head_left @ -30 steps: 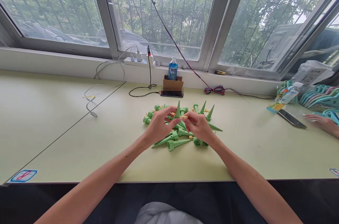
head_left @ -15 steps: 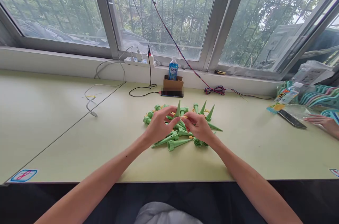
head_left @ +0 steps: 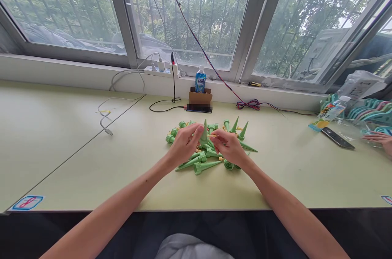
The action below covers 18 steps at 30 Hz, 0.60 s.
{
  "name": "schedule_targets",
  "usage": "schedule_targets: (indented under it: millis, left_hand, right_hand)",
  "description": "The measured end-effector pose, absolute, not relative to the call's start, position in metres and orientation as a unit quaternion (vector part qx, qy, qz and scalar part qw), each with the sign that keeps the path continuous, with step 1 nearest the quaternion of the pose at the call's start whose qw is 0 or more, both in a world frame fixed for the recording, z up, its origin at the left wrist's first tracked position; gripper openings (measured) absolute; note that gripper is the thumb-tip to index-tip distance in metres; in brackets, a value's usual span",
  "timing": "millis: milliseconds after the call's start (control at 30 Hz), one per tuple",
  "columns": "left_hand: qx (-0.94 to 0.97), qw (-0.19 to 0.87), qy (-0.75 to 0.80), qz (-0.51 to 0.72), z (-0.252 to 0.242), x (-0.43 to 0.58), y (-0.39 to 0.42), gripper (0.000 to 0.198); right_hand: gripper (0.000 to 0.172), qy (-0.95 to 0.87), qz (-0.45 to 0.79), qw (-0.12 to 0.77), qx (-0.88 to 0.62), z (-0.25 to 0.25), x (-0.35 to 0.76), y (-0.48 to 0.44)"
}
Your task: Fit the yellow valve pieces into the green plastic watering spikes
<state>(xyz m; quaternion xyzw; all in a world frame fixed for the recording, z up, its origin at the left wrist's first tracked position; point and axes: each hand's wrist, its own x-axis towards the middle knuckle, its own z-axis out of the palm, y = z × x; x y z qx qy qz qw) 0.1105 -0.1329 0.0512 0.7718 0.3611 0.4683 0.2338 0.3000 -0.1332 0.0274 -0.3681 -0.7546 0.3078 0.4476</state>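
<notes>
My left hand [head_left: 183, 141] is closed around a green plastic watering spike [head_left: 204, 131], its pointed tip turned up. Just right of it, my right hand [head_left: 228, 144] pinches a small yellow piece [head_left: 212, 135] near the spike's side; whether the two touch I cannot tell. Under and around both hands lies a pile of similar green spikes [head_left: 206, 167], some on their sides and a few standing point up [head_left: 243, 130]. Small yellow parts [head_left: 221, 158] show among them. My fingers hide the lower part of the held spike.
Behind the pile, a blue-labelled bottle [head_left: 200, 80] stands in a cardboard box [head_left: 200, 96], with a phone in front. Cables [head_left: 248, 104] run along the window side. To the right are a bottle [head_left: 329, 115], a dark phone [head_left: 337, 138], hangers [head_left: 367, 108] and another person's hand [head_left: 379, 139].
The held spike has turned and shifted slightly down and left, and my left fingers have closed further round it. The other person's hand has moved right.
</notes>
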Motion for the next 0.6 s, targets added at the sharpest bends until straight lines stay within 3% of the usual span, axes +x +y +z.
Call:
schedule_targets:
  millis: [600]
  left_hand:
    - [0.742, 0.292, 0.380, 0.469, 0.0514, 0.1113, -0.1307, 0.052]
  right_hand:
    - [0.024, -0.775, 0.264, 0.436, -0.373, 0.0296, 0.3002, -0.1351]
